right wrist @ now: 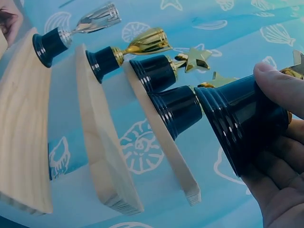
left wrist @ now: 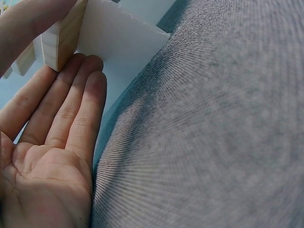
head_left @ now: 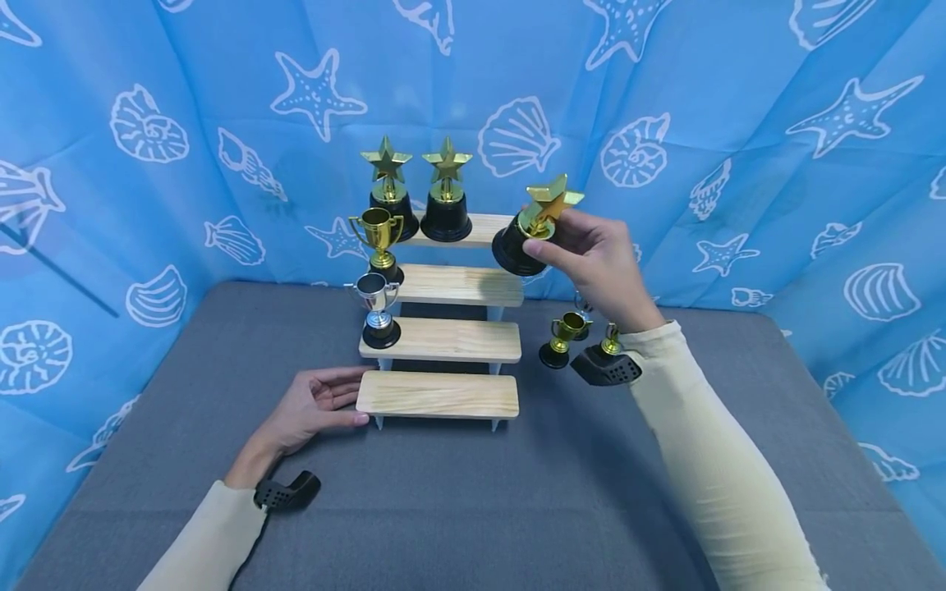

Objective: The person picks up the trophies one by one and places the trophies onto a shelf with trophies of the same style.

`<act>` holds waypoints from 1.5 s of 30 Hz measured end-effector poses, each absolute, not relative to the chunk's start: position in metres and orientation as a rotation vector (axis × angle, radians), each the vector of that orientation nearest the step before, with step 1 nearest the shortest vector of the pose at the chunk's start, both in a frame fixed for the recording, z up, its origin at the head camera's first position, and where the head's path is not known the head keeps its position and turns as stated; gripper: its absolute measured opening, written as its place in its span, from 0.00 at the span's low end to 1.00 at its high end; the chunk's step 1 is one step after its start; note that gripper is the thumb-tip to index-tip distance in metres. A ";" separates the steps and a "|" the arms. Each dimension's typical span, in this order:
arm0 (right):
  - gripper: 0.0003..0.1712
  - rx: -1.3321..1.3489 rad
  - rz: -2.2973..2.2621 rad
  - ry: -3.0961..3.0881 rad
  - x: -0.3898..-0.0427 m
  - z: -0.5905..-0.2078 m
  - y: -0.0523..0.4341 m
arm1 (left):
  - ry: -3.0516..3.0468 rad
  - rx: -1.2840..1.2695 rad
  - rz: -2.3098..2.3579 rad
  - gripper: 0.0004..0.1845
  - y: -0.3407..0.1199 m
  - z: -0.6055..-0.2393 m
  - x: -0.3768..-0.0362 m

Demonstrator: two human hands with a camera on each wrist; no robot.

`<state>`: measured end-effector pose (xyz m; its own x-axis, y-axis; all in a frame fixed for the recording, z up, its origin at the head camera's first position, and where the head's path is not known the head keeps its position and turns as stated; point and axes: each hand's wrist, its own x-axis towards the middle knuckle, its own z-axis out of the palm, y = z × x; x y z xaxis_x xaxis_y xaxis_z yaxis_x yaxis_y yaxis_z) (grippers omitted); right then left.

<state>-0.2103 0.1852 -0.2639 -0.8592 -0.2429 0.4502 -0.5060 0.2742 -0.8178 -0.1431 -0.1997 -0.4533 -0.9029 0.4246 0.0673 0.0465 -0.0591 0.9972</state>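
- Right fingers [right wrist: 278, 92]: I see thumb and fingers curled round a star trophy [head_left: 534, 223], pinching it at its neck and black base.
- Right hand [head_left: 599, 263]: I hold it raised at the right end of the top step, just off its edge; the trophy is tilted, base toward the step, star up and to the right.
- Left fingers [left wrist: 71, 109]: straight and pressed together, tips touching the left end of the bottom step [head_left: 438, 395]; the thumb lies over the step's top edge.
- Left hand [head_left: 310, 408]: palm up on the grey table [head_left: 473, 509], gripping nothing.
- Stand [head_left: 443, 328]: four wooden steps on white legs, at mid-table.
- Top step [head_left: 480, 230]: two star trophies [head_left: 417, 193] upright side by side at its left.
- Second step [head_left: 458, 285]: a gold cup [head_left: 378, 238] at its left end.
- Third step [head_left: 443, 341]: a silver cup [head_left: 377, 308] at its left end.
- Table, right of the stand: a small gold cup [head_left: 563, 336] upright, with others partly hidden behind my right wrist; I cannot tell how many.
- Backdrop [head_left: 776, 123]: blue cloth printed with shells and starfish.
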 end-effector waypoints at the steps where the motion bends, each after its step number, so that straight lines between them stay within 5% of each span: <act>1: 0.23 0.695 1.625 -2.305 -0.212 -0.263 0.185 | 1.948 0.511 2.049 0.40 -0.200 -0.453 -0.143; 45: 0.28 0.578 1.696 -2.448 -0.271 -0.265 0.162 | 1.934 0.538 2.063 0.39 -0.201 -0.454 -0.144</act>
<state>-0.2707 0.1619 -0.2650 -0.9218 -0.2464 0.2993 -0.3667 0.3041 -0.8792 -0.1440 -0.2014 -0.4537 -0.8971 0.4329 0.0886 0.0604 -0.0784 0.9951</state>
